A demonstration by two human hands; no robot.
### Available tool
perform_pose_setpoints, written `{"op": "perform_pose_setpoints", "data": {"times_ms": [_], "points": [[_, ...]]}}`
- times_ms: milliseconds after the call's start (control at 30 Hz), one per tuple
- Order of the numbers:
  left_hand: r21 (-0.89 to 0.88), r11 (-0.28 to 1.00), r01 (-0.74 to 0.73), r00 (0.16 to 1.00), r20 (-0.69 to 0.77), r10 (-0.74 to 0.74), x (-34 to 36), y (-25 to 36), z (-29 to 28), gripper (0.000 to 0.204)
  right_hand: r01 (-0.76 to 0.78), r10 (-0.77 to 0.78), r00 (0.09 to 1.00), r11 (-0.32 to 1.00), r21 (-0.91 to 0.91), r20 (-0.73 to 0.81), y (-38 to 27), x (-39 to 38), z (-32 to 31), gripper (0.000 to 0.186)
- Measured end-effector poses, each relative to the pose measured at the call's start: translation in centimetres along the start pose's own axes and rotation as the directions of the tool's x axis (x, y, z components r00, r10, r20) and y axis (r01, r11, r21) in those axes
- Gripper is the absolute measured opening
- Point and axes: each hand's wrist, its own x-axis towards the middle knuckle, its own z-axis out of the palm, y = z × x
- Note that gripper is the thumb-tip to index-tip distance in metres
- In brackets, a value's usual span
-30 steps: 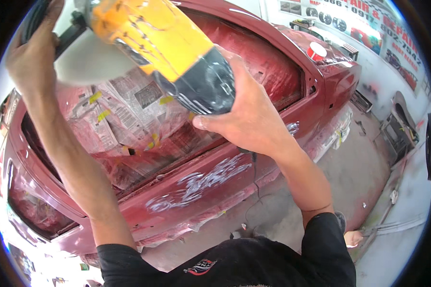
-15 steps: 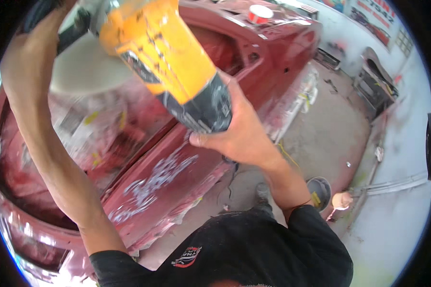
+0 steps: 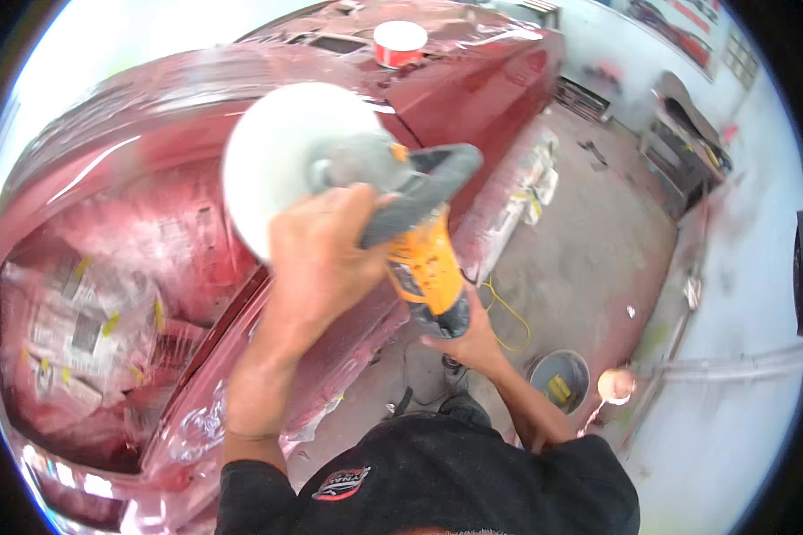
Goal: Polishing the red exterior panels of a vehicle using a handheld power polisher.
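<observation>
Both my hands hold a yellow-and-black power polisher [image 3: 426, 259] above the side of a dark red car body [image 3: 486, 98]. My left hand [image 3: 321, 245] is closed on the black loop handle [image 3: 451, 183] near the tool's head. Farther back, my right hand [image 3: 475, 339] wraps round the black rear end of the body. A large round white pad [image 3: 272, 152] is mounted on the head and overlaps the window opening and roof edge in the view. Whether the pad touches the car cannot be told. Whitish smears [image 3: 207, 412] mark the lower car panel.
Paint-dusted newspaper [image 3: 85, 334] masks the window opening. A red-and-white tub [image 3: 400, 45] stands on the car's front. On the floor lie a yellow cord [image 3: 516, 334] and a grey bucket [image 3: 562, 367] with something yellow inside. A dark cabinet [image 3: 682, 152] stands by the wall.
The polisher has swung from the upper left to the middle, lower and farther from my head. Its white pad now shows almost whole. Both hands have kept their grip.
</observation>
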Motion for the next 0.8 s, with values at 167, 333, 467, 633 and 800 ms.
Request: {"op": "perform_pose_setpoints", "data": {"times_ms": [167, 333, 467, 633, 800], "points": [[-0.016, 0.999, -0.037, 0.999, -0.039, 0.037, 0.3, 0.0, 4.4, 0.024, -0.102, 0.102, 0.995, 0.988, 0.115, 0.005, 2.7, 0.1, -2.7, 0.097], [0.025, 0.999, -0.026, 0.978, -0.207, 0.031, 0.0, -0.3, -0.5, 0.024, -0.063, 0.062, 0.997, 0.997, 0.037, 0.037, -0.7, 0.3, -2.3, 0.098], [0.098, 0.995, -0.011, 0.944, -0.328, 0.043, -1.0, -0.1, -7.1, 0.024, 0.085, -0.077, 0.994, 0.992, -0.093, 0.081, -5.7, 1.1, -0.5, 0.102], [0.33, 0.928, 0.17, 0.934, -0.355, -0.045, -3.3, 0.0, -17.2, 0.017, 0.275, -0.257, 0.936, 0.96, -0.043, 0.242, -13.3, 3.7, 4.7, 0.106], [0.11, 0.965, 0.236, 0.586, -0.809, -0.051, -5.2, -2.9, -26.3, 0.024, 0.421, -0.461, 0.791, 0.887, 0.19, 0.401, -20.7, 6.8, 12.1, 0.105]]}}
